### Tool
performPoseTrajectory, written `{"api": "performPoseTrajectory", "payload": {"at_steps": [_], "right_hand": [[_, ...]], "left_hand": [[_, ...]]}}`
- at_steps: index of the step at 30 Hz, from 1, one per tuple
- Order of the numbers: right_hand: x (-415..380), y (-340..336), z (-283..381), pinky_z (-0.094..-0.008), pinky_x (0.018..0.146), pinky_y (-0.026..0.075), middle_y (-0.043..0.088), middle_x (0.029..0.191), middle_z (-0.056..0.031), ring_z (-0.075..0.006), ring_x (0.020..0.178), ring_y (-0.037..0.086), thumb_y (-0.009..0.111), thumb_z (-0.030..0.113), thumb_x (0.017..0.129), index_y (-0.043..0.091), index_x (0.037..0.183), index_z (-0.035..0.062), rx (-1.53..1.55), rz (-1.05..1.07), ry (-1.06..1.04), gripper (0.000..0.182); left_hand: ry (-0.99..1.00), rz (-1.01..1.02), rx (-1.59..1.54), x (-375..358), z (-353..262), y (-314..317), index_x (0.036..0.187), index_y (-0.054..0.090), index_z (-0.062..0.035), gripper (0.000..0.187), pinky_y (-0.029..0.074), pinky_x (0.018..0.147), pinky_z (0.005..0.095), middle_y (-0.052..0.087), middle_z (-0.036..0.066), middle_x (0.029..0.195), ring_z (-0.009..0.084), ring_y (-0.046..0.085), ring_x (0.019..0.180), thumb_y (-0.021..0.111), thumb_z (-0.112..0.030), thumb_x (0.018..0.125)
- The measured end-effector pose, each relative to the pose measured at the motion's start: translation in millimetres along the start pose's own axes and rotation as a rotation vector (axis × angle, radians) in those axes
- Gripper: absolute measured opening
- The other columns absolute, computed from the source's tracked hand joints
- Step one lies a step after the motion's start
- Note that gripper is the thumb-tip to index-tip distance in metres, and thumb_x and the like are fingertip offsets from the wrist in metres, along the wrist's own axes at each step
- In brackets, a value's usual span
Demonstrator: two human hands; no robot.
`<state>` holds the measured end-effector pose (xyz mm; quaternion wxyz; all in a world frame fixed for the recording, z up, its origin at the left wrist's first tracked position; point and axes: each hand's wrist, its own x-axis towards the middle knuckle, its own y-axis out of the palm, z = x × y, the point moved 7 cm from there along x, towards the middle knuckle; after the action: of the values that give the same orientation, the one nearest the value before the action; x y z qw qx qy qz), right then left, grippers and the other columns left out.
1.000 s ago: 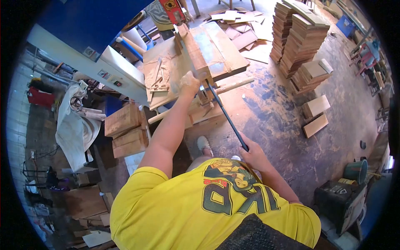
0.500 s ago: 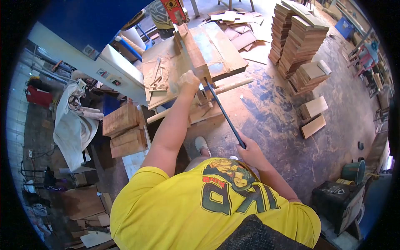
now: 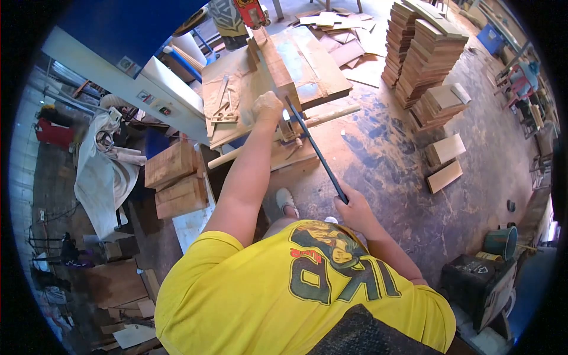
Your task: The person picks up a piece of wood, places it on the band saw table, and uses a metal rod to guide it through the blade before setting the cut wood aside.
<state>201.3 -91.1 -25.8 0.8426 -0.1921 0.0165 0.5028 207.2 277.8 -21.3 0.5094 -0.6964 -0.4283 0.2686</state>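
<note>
My left hand is closed against the near left side of a long wooden block, which stands on the worktable of a machine. What its fingers grip, if anything, is hidden. My right hand is wrapped round the lower end of a long dark rod. The rod's far tip is beside the block's near end. A red machine part hangs above the block's far end. Wooden tools lie on the table left of the block.
Tall stacks of boards stand on the floor at the right, with smaller pieces nearer. Thick wooden blocks lie at the left. A black bin is at the lower right. Another person is at the far right.
The rod's far end has shifted slightly left and up at the block's near end. My right hand has moved slightly up and left; my left hand slightly up.
</note>
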Motion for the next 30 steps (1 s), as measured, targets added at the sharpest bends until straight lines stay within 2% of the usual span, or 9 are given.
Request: {"api": "performPoseTrajectory", "payload": {"at_steps": [1, 5, 13, 16, 19, 25, 30], "right_hand": [[0.3, 1.0, -2.8, -0.0351, 0.068, 0.048, 0.058, 0.080, -0.0217, -0.0232, 0.067, 0.054, 0.053, 0.008, 0.088, 0.042, 0.148, 0.0097, -0.019, 0.011, 0.014, 0.061], [4.2, 2.8, 0.0, -0.0369, 0.066, 0.047, 0.054, 0.073, -0.0189, -0.0236, 0.064, 0.053, 0.053, 0.010, 0.088, 0.042, 0.148, 0.0111, 0.003, -0.053, -0.116, 0.062], [8.8, 3.9, 2.8, -0.0370, 0.066, 0.046, 0.051, 0.072, -0.0162, -0.0229, 0.064, 0.052, 0.054, 0.011, 0.086, 0.039, 0.151, 0.0166, -0.028, 0.042, 0.038, 0.067], [14.2, 4.9, 4.2, -0.0365, 0.065, 0.045, 0.049, 0.070, -0.0151, -0.0236, 0.064, 0.052, 0.054, 0.011, 0.086, 0.039, 0.151, 0.0172, -0.001, -0.004, -0.084, 0.068], [14.6, 3.2, 7.6, -0.0366, 0.065, 0.045, 0.050, 0.070, -0.0150, -0.0249, 0.064, 0.052, 0.054, 0.011, 0.086, 0.039, 0.151, 0.0173, -0.040, 0.025, -0.014, 0.068], [19.3, 5.0, 3.8, -0.0370, 0.066, 0.046, 0.052, 0.071, -0.0157, -0.0254, 0.065, 0.053, 0.054, 0.012, 0.087, 0.038, 0.152, 0.0178, -0.066, 0.025, -0.024, 0.067], [23.6, 7.4, 3.0, -0.0376, 0.067, 0.046, 0.053, 0.072, -0.0162, -0.0253, 0.065, 0.055, 0.055, 0.013, 0.088, 0.039, 0.151, 0.0186, -0.042, 0.019, -0.032, 0.066]], "left_hand": [[-0.008, 0.017, 0.031, -0.4, -0.9, 0.1, 0.101, 0.075, -0.0063, 0.033, 0.055, 0.088, 0.0450, 0.071, 0.022, 0.105, 0.0371, 0.069, 0.102, 0.057, -0.033, 0.095], [0.025, 0.008, 0.022, -0.3, -0.9, 0.6, 0.101, 0.075, -0.0069, 0.039, 0.055, 0.087, 0.0450, 0.072, 0.022, 0.103, 0.0374, 0.070, 0.100, 0.058, -0.041, 0.095], [0.042, -0.070, -0.015, -1.8, -2.3, -1.7, 0.093, 0.075, -0.0038, 0.051, 0.054, 0.085, 0.0474, 0.071, 0.024, 0.095, 0.0400, 0.069, 0.095, 0.054, -0.051, 0.096], [0.031, -0.063, -0.013, -3.3, -3.6, -3.4, 0.091, 0.075, -0.0037, 0.052, 0.054, 0.085, 0.0473, 0.071, 0.024, 0.094, 0.0399, 0.069, 0.095, 0.054, -0.051, 0.096], [0.046, -0.071, -0.019, -3.3, -3.5, -2.7, 0.091, 0.074, -0.0039, 0.051, 0.054, 0.085, 0.0470, 0.071, 0.024, 0.095, 0.0397, 0.070, 0.095, 0.054, -0.051, 0.096], [0.118, -0.044, 0.022, 11.6, 4.0, 20.7, 0.093, 0.074, -0.0026, 0.052, 0.055, 0.085, 0.0461, 0.072, 0.024, 0.096, 0.0395, 0.070, 0.096, 0.050, -0.049, 0.098], [0.066, 0.026, 0.030, 0.3, -2.0, 12.4, 0.095, 0.073, -0.0022, 0.053, 0.054, 0.086, 0.0459, 0.071, 0.024, 0.098, 0.0398, 0.069, 0.097, 0.045, -0.047, 0.100]]}}
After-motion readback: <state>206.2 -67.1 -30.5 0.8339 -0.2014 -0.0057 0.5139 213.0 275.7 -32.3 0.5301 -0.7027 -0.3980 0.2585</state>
